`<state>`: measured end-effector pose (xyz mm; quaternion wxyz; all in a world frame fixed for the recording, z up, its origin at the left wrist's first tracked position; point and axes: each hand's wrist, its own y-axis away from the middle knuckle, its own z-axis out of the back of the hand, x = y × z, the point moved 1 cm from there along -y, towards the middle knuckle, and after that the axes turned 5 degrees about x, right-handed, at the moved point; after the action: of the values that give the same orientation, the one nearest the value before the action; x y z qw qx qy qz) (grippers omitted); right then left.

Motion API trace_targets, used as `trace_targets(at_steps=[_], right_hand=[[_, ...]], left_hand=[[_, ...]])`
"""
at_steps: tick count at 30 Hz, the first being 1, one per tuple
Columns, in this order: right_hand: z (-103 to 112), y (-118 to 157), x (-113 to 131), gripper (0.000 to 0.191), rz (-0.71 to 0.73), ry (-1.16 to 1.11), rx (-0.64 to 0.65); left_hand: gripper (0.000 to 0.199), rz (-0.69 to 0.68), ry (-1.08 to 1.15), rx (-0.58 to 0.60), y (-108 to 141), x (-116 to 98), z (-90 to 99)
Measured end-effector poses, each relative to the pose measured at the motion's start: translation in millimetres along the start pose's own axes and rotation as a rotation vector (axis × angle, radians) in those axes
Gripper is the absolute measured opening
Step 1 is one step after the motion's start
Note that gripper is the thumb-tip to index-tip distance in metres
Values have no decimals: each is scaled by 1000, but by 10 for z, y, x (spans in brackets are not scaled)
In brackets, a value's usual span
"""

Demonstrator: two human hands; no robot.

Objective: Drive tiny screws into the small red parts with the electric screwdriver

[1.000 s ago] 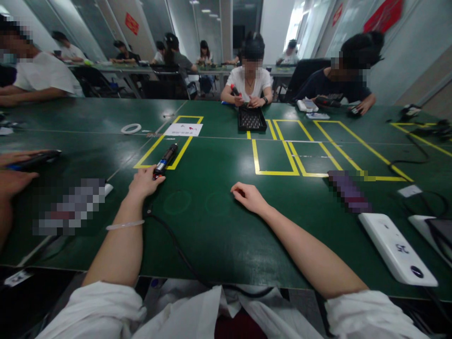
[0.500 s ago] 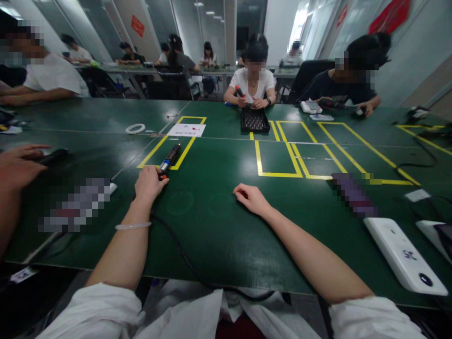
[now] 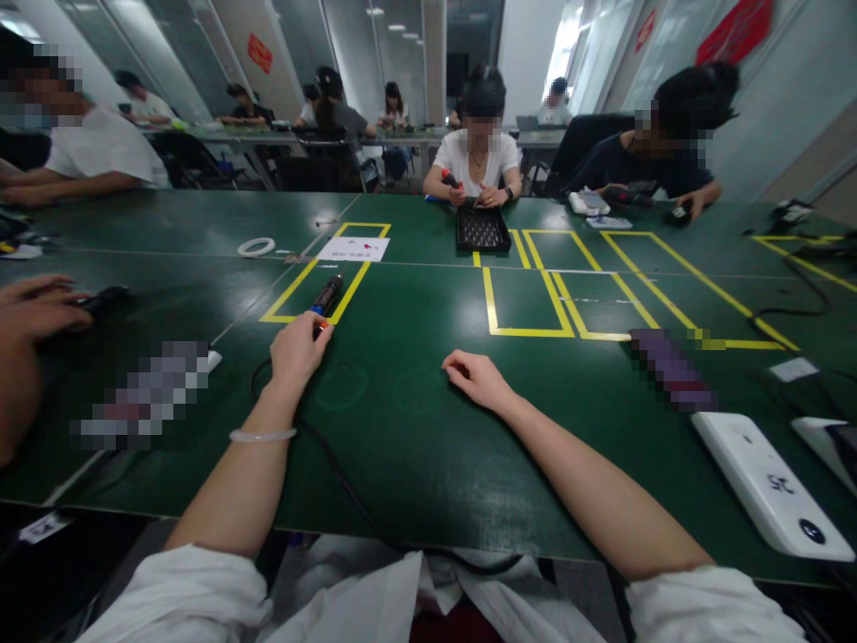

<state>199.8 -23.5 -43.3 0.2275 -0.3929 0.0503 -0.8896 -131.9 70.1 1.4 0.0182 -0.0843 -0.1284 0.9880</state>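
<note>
My left hand (image 3: 299, 346) is closed over the near end of a black cylindrical tool (image 3: 328, 292), which lies slanted on the green table inside a yellow taped outline (image 3: 286, 296). A bit of blue shows just above my fingers and an orange-red part beside them; my hand hides the rest. A black cord (image 3: 335, 471) runs from near my left wrist toward the table's front edge. My right hand (image 3: 478, 375) rests on the table with its fingers curled in and nothing visible in them.
A white paper (image 3: 353, 249) and a white ring (image 3: 256, 246) lie beyond the tool. Right of me are a blurred phone (image 3: 671, 368) and a white power bank (image 3: 769, 482). Across the table, a person works over a black tray (image 3: 483, 230). Another person's hands (image 3: 40, 308) are at left.
My left hand has slid forward and slightly right along the tool, now covering its blue band more. My right hand has stayed in place.
</note>
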Motion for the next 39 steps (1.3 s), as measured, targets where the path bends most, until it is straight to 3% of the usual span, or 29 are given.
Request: trace_targets(at_steps=[3, 6, 10, 15, 18, 23, 29, 35, 39], right_hand=[[-4, -5, -7, 13, 4, 1, 0], [-6, -10, -7, 13, 4, 4, 5], [-1, -7, 7, 11, -11, -38, 6], [3, 2, 25, 40, 17, -130, 23], [-1, -3, 21, 29, 44, -121, 27], [-5, -12, -11, 17, 28, -178, -9], [-9, 0, -46, 21, -5, -284, -37], [9, 0, -19, 18, -14, -350, -23], [12, -20, -24, 18, -65, -452, -22]], left_hand=[[31, -188, 263, 82, 81, -273, -48], [35, -390, 491, 247, 214, -622, -101], [36, -583, 589, 439, 372, -1048, -158], [43, -586, 761, 661, 443, -1336, -248], [53, -533, 935, 747, 471, -1403, -314], [52, -437, 1072, 724, 542, -1408, -358], [22, -453, 987, 582, 612, -1413, -290], [26, -441, 1013, 607, 617, -1433, -280], [28, -508, 922, 571, 651, -1441, -202]])
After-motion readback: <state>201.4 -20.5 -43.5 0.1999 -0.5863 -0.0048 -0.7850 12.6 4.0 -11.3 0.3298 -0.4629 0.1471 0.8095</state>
